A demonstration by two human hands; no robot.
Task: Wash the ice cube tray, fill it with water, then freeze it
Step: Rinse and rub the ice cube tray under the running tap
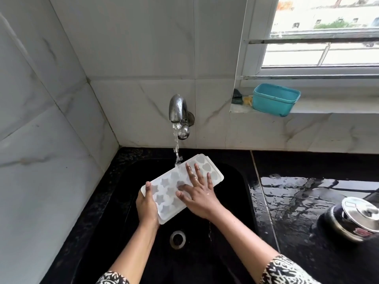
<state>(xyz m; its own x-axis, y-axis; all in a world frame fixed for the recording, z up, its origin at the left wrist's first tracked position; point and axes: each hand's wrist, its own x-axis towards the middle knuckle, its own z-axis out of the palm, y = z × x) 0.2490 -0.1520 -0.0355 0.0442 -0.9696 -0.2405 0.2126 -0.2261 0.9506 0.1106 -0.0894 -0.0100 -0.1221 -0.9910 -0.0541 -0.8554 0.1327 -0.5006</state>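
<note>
Left hand (146, 203) grips ice cube tray (164, 203); right hand (198, 192) flat on it

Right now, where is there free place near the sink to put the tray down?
The wet black counter is bare between the sink, the tiled wall and the lidded pot. The window ledge is free right of the teal tub; left of it small items crowd. The sink floor around the drain is free.
</note>
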